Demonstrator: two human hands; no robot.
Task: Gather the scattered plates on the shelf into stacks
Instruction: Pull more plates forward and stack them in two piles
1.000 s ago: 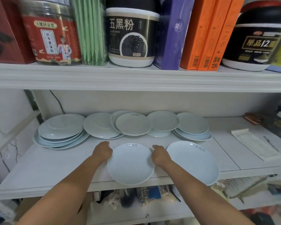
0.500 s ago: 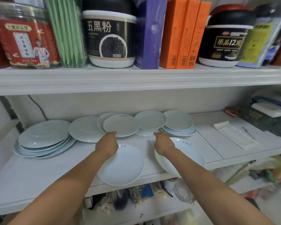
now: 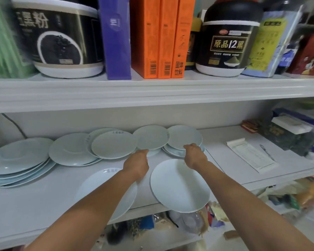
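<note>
Pale blue-white plates lie spread over the white shelf (image 3: pixel 34 201). My left hand (image 3: pixel 137 163) is closed over the far right rim of a small front plate (image 3: pixel 98 187), which lies flat and juts past the shelf's front edge. My right hand (image 3: pixel 195 154) grips the far rim of a larger plate (image 3: pixel 179 185), which is tilted and hangs well over the front edge. Behind them sit a stack of large plates (image 3: pixel 16 160) at the left, a single plate (image 3: pixel 69 149), overlapping small plates (image 3: pixel 114 144) (image 3: pixel 150 136), and a short stack (image 3: pixel 184 136) just beyond my right fingers.
A paper pad (image 3: pixel 252 154) and a pen (image 3: pixel 266 151) lie on the shelf at the right, with boxes and bags (image 3: pixel 294 134) beyond. The upper shelf (image 3: pixel 152 91) hangs low overhead, loaded with jars and orange boxes (image 3: pixel 161 37). Bags fill the shelf below (image 3: pixel 188 220).
My right hand left the small plate, took the larger plate's far rim and tipped it up over the front edge. My left hand slid to the small plate's far right rim.
</note>
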